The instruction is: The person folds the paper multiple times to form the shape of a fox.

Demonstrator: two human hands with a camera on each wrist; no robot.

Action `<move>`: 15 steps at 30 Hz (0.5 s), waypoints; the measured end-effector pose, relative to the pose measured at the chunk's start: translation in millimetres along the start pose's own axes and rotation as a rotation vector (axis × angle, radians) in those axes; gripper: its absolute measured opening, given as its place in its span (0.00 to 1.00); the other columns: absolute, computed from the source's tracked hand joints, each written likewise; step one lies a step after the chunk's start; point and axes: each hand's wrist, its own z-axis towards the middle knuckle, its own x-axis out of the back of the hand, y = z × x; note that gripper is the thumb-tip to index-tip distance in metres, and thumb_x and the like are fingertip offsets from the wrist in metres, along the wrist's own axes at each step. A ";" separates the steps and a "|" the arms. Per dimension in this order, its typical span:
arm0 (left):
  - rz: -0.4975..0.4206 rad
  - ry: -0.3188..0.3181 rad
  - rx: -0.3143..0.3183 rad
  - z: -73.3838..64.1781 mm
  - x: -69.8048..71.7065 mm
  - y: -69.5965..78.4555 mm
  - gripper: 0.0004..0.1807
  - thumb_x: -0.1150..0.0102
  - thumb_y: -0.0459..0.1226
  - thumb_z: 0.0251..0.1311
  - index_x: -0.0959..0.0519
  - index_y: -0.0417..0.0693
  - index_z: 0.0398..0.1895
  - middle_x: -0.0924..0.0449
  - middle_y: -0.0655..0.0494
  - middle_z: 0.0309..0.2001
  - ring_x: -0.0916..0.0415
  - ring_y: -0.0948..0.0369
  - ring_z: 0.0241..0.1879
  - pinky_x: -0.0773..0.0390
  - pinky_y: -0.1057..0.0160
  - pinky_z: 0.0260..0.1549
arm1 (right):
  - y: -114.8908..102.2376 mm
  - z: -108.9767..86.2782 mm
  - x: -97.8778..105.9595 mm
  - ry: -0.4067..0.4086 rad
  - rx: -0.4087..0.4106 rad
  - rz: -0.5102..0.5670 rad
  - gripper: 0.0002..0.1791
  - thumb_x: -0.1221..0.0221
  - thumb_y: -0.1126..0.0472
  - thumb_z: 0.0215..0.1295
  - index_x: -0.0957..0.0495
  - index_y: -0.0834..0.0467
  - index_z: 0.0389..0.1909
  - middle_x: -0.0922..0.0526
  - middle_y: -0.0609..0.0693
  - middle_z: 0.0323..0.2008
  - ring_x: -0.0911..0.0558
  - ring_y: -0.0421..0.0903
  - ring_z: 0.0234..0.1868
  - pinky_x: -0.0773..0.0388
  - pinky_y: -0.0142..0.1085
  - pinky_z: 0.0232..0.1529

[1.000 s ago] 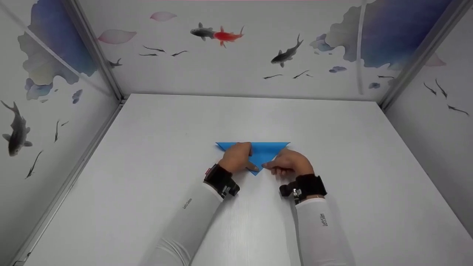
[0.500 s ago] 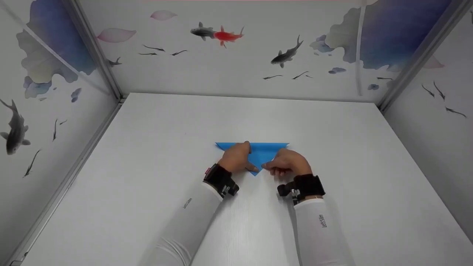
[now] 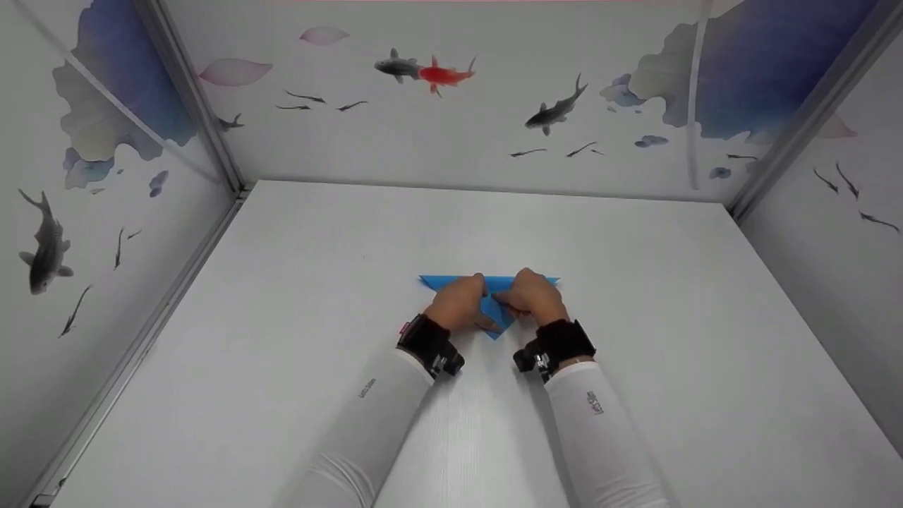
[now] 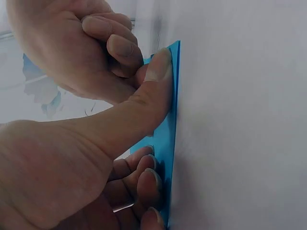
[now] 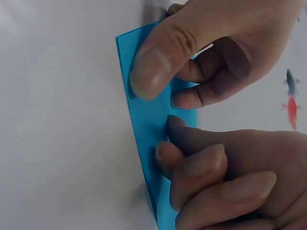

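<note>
A folded blue sheet of paper [image 3: 497, 314] lies on the white table, its long edge at the far side and a point toward the person. My left hand [image 3: 457, 305] rests on its left half; in the left wrist view the thumb [image 4: 158, 67] presses near the paper's end while the other fingers touch further along. Close beside it, my right hand [image 3: 534, 295] covers much of the right half. Its fingers [image 5: 201, 165] are curled, and thumb and index finger pinch at the paper's middle. Both hands partly hide the folds.
The white tabletop [image 3: 338, 247] spreads around the paper. Walls printed with fish and lotus leaves [image 3: 494, 141] enclose it at the back and both sides. Black camera straps [image 3: 564, 340] sit on both wrists, over white sleeves [image 3: 600, 416].
My right hand has moved from the paper's lower right edge up and left to its middle, near the far edge. The left hand has stayed in place; the head view has shifted slightly.
</note>
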 end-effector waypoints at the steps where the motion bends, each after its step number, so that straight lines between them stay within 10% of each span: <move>1: -0.004 -0.001 -0.003 -0.3 -0.3 -0.1 0.36 0.21 0.47 0.41 0.28 0.42 0.51 0.20 0.53 0.43 0.23 0.60 0.40 0.22 0.61 0.41 | -0.9 1.6 -0.5 0.005 0.004 0.002 0.22 0.41 0.49 0.60 0.26 0.57 0.12 0.31 0.45 0.09 0.34 0.40 0.12 0.39 0.32 0.15; 15: 0.021 -0.015 0.019 -1.6 0.9 1.3 0.37 0.22 0.49 0.42 0.29 0.43 0.53 0.20 0.51 0.48 0.23 0.57 0.47 0.22 0.58 0.47 | -14.1 18.8 -0.3 0.103 0.047 0.003 0.24 0.41 0.48 0.64 0.26 0.56 0.11 0.30 0.44 0.08 0.33 0.39 0.10 0.39 0.31 0.13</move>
